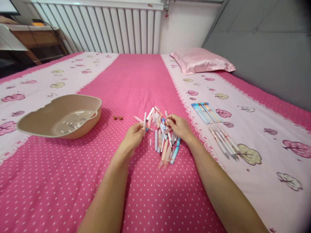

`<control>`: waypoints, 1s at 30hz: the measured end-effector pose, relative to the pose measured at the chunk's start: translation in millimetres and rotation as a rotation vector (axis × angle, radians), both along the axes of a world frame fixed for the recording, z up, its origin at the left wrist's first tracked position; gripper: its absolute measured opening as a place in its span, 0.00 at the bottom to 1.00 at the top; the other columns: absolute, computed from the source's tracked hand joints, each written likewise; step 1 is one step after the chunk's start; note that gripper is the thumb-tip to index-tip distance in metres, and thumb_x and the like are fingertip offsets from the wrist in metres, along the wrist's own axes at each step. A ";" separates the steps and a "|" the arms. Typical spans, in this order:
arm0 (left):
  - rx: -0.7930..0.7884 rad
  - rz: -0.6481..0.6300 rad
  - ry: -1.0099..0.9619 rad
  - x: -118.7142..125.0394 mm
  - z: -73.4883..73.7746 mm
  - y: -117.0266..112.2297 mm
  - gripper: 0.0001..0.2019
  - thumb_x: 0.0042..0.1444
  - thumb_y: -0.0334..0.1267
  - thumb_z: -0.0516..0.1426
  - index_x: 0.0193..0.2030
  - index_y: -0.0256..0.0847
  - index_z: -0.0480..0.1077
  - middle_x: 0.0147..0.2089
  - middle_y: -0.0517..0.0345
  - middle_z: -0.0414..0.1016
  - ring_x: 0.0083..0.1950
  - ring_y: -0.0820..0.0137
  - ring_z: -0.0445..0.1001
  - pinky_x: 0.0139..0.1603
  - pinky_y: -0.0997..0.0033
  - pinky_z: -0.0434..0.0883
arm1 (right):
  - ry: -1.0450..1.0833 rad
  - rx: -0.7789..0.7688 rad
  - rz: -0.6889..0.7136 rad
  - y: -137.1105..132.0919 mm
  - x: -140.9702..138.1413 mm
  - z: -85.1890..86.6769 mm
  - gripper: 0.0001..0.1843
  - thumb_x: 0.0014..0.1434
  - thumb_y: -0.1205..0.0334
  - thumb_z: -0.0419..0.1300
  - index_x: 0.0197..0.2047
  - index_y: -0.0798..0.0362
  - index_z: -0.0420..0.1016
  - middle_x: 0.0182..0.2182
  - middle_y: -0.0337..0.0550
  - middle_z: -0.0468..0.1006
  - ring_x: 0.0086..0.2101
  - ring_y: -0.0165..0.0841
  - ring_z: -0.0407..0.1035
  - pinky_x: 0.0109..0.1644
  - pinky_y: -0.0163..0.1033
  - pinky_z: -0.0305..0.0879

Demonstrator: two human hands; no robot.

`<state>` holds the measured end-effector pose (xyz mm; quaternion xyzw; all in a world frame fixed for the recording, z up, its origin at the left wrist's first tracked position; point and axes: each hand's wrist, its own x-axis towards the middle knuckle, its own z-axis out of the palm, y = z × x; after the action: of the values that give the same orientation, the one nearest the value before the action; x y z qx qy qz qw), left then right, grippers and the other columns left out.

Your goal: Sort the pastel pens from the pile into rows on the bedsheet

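Note:
My left hand [134, 136] is closed on a slim, pale pen barrel [144, 119] that stands nearly upright between thumb and fingers. Under and between both hands lies a loose pile of pens and pen parts [165, 149] in white, pink, peach and blue. At the pile's right side, my right hand [179, 127] has thumb and fingertips pinched together over the pens. What it grips is too small to make out. A blue pen [175, 151] slants along the near right edge of the heap. A small white piece [150, 141] lies just left of the pile.
On the left stands a beige basin [39, 124] with several small white and grey pieces inside. Two small brown bits [118, 117] rest beside it. To the right are a row of blue-topped pens [206, 113] and several white pens [223, 142]. A pink pillow [201, 60] lies farther back.

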<state>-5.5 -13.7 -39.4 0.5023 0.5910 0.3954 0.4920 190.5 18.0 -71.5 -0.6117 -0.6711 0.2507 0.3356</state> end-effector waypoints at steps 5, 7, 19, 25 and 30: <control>0.003 -0.008 0.006 -2.1 -2.7 1.0 0.03 0.50 0.30 0.54 0.30 0.37 0.69 0.24 0.61 0.65 0.25 0.74 0.59 0.28 0.74 0.54 | 0.307 0.028 -0.103 6.1 1.2 -9.9 0.06 0.57 0.60 0.58 0.37 0.53 0.71 0.34 0.40 0.78 0.34 0.33 0.75 0.40 0.38 0.69; 0.026 -0.001 0.024 -2.8 -3.2 0.9 0.03 0.50 0.31 0.54 0.30 0.37 0.69 0.24 0.62 0.65 0.25 0.74 0.59 0.29 0.74 0.55 | 0.483 0.042 -0.149 8.2 1.6 -11.1 0.08 0.53 0.58 0.61 0.35 0.53 0.70 0.32 0.40 0.77 0.35 0.33 0.74 0.41 0.40 0.70; 0.222 -0.019 0.181 3.7 1.3 -3.4 0.05 0.53 0.34 0.53 0.32 0.37 0.70 0.28 0.59 0.71 0.29 0.70 0.66 0.33 0.71 0.61 | 1.006 -0.183 0.003 -8.9 -0.2 39.3 0.09 0.57 0.63 0.55 0.42 0.50 0.71 0.41 0.41 0.78 0.45 0.29 0.72 0.51 0.38 0.67; 0.238 -0.177 0.151 9.9 -1.4 -6.4 0.06 0.53 0.35 0.54 0.36 0.37 0.70 0.33 0.54 0.75 0.33 0.67 0.71 0.36 0.69 0.65 | 1.102 -0.151 0.085 -16.3 -10.7 44.5 0.05 0.56 0.64 0.57 0.38 0.49 0.68 0.38 0.38 0.79 0.41 0.28 0.73 0.52 0.38 0.66; 0.250 -0.234 0.125 11.0 -2.5 -7.2 0.07 0.53 0.37 0.55 0.37 0.37 0.70 0.30 0.55 0.73 0.30 0.69 0.69 0.31 0.70 0.65 | 1.055 -0.091 0.091 -17.5 -13.8 44.1 0.05 0.56 0.63 0.58 0.37 0.49 0.66 0.38 0.39 0.79 0.43 0.30 0.72 0.54 0.41 0.64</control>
<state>5.6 -20.9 -41.9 0.6484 0.5042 0.3740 0.4307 176.7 0.5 -27.4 -0.3868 -0.4254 0.5676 0.5893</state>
